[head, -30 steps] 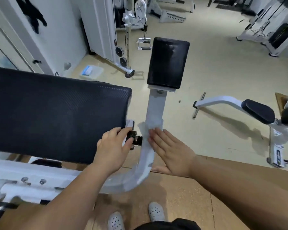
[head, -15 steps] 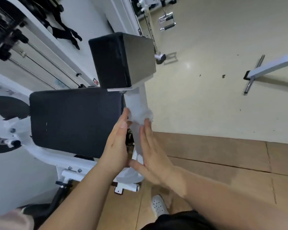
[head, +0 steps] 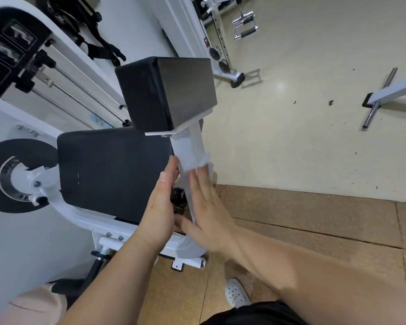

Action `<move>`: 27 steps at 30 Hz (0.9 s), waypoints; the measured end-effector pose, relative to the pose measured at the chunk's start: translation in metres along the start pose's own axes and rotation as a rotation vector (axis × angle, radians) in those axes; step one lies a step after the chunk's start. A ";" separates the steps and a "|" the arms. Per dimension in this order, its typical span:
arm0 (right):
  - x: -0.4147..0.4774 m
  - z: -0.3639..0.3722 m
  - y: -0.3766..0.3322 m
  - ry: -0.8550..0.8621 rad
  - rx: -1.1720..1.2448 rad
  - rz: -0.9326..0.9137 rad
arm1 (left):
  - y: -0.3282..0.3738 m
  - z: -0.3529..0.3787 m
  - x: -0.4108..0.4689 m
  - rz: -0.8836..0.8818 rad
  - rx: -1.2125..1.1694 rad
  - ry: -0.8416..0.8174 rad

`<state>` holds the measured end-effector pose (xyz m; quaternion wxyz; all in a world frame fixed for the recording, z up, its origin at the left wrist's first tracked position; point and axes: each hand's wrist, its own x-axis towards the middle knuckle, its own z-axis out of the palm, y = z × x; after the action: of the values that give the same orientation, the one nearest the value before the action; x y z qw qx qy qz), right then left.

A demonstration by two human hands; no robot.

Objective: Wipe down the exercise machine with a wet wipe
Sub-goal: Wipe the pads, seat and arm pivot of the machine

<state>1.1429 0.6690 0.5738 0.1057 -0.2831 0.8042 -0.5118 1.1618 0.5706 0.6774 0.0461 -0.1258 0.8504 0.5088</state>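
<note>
The exercise machine has a white frame arm (head: 188, 146) rising to a small black pad (head: 167, 92), with a larger black pad (head: 110, 170) to its left. A white wet wipe (head: 203, 164) lies against the arm's right side. My right hand (head: 209, 207) presses the wipe flat onto the arm with straight fingers. My left hand (head: 161, 202) rests flat on the arm's left side, fingers together, beside a black adjustment knob (head: 178, 195).
A weight stack with cables (head: 33, 69) stands at the upper left. A cable machine with a metal handle (head: 244, 25) is behind. Another bench's white leg (head: 384, 92) lies at the right. My white shoe (head: 237, 293) stands on brown matting (head: 314, 226).
My head has swung left and tilted, so the machine looks rotated. Both hands slid up the white arm with the wipe, then stayed about level over the last half second.
</note>
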 end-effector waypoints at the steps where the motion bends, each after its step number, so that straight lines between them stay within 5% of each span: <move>1: -0.006 0.006 0.004 -0.005 0.019 0.010 | -0.002 0.000 0.000 0.004 0.003 -0.011; 10: 0.055 -0.041 -0.002 0.201 0.136 0.049 | -0.002 0.000 -0.001 -0.025 -0.033 -0.043; 20: -0.047 0.032 0.026 -0.091 0.144 0.233 | -0.013 0.001 0.001 -0.021 -0.010 -0.068; 27: 0.000 0.028 0.012 0.127 0.116 0.286 | -0.039 -0.010 0.011 0.059 0.077 -0.128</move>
<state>1.1518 0.6514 0.5509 0.1425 -0.1260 0.8105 -0.5540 1.1623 0.5424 0.6464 0.0900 -0.0658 0.8681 0.4837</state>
